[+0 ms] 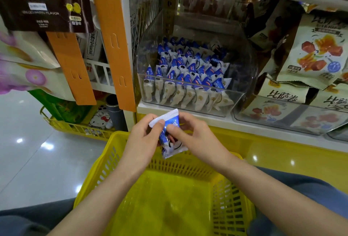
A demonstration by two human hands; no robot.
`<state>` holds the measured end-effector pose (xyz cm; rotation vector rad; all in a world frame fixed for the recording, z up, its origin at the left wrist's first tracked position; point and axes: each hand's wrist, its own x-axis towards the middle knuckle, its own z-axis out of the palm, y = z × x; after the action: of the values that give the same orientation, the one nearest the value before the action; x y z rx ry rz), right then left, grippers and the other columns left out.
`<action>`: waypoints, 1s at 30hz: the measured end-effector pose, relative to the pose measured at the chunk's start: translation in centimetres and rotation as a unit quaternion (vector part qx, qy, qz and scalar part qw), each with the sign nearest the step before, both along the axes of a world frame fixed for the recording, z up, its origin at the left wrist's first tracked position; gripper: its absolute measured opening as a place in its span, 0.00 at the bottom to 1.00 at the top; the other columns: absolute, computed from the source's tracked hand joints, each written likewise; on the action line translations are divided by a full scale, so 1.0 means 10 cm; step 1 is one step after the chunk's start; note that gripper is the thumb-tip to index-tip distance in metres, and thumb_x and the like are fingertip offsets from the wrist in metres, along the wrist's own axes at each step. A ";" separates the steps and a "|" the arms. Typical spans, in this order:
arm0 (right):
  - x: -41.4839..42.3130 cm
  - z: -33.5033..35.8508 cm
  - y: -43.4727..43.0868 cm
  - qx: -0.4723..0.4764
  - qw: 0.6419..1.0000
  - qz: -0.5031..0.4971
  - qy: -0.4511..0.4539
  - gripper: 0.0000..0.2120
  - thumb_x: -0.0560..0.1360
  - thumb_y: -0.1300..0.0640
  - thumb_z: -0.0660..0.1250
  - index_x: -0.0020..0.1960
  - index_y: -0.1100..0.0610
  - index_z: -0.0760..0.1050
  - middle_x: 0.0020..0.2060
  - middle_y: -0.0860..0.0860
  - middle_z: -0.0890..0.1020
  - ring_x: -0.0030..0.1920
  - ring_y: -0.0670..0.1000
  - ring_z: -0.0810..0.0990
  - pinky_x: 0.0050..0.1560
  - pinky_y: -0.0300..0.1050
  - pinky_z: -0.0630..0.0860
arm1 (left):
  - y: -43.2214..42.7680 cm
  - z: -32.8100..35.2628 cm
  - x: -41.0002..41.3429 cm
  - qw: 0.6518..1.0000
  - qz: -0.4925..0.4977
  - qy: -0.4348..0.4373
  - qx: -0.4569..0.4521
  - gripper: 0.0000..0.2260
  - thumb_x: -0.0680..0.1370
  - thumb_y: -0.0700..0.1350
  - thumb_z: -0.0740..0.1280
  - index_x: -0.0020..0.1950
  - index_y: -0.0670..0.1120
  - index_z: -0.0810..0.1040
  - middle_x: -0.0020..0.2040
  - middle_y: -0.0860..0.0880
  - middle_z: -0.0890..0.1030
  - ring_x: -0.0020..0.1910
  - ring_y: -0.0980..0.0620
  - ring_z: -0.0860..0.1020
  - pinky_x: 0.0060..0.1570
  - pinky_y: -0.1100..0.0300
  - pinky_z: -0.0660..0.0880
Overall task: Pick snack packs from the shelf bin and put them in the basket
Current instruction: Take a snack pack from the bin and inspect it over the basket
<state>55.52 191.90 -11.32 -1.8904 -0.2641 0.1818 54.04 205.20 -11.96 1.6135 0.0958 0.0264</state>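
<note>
the white shelf [244, 122] runs just beyond both hands, and below them the yellow slotted basket [105, 164] sits on the person's lap, its floor bare as far as it shows. up and ahead of the fingertips stands the clear shelf bin [248, 66], packed with upright rows of blue-and-white binned packs [188, 70]. to the right of the right hand, another clear bin holds cream pizza-roll bags [318, 51].

the left hand [143, 137] and the right hand [194, 134] meet over the basket's far rim. between them is a small cluster of held snack packs [170, 122]: one pack stands up above the thumbs and at least one more hangs beneath the palms. how many there are i cannot tell. the left thumb and fingers pinch the top pack near its white crimped end. the right thumb and fingers pinch its blue middle.

the step in hand looks like the drop into the basket. to do it well, draw both hands back toward the body so the cluster clears the far rim and hangs over the basket's middle. lower it close to the floor, then loosen the right pinch first and the left after, so no pack slides out sideways. the film is slick, so a lazy release at the rim could tip a pack over the edge to the shop floor. afterwards one hand could stay with the basket while the other reaches up and forward to the bin's open front.
</note>
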 end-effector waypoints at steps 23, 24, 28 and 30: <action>0.02 0.06 0.02 0.056 0.992 -0.014 0.111 0.10 0.73 0.64 0.68 0.54 0.59 0.74 0.49 0.59 0.82 0.39 0.48 0.79 0.40 0.35 0.78 | 0.08 -0.04 0.07 0.980 0.124 0.034 -0.150 0.10 0.80 0.44 0.59 0.41 0.43 0.72 0.40 0.44 0.81 0.39 0.52 0.81 0.37 0.61 0.80; 0.04 0.06 0.00 0.081 0.990 -0.034 0.112 0.10 0.74 0.64 0.67 0.54 0.59 0.75 0.49 0.59 0.82 0.39 0.47 0.79 0.40 0.35 0.78 | 0.07 -0.06 0.07 0.981 0.119 0.033 -0.151 0.09 0.80 0.43 0.59 0.42 0.42 0.73 0.40 0.45 0.81 0.39 0.53 0.82 0.38 0.61 0.81; 0.12 0.11 -0.11 0.150 0.977 -0.110 0.108 0.04 0.75 0.62 0.66 0.48 0.55 0.77 0.42 0.52 0.83 0.38 0.44 0.80 0.41 0.35 0.78 | 0.02 -0.08 0.07 0.988 0.064 0.054 -0.130 0.03 0.79 0.37 0.61 0.51 0.41 0.74 0.39 0.46 0.82 0.39 0.52 0.82 0.43 0.59 0.79; 0.16 0.13 -0.16 0.138 0.980 -0.127 0.070 0.05 0.75 0.62 0.66 0.44 0.53 0.78 0.40 0.51 0.83 0.38 0.43 0.80 0.42 0.36 0.78 | -0.02 -0.10 0.05 0.995 0.015 0.059 -0.084 0.09 0.77 0.34 0.63 0.54 0.45 0.73 0.43 0.47 0.83 0.41 0.53 0.81 0.41 0.63 0.77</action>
<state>57.13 190.32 -10.07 -1.6095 0.0476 0.0983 54.50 205.03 -12.96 1.4447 0.2089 -0.0526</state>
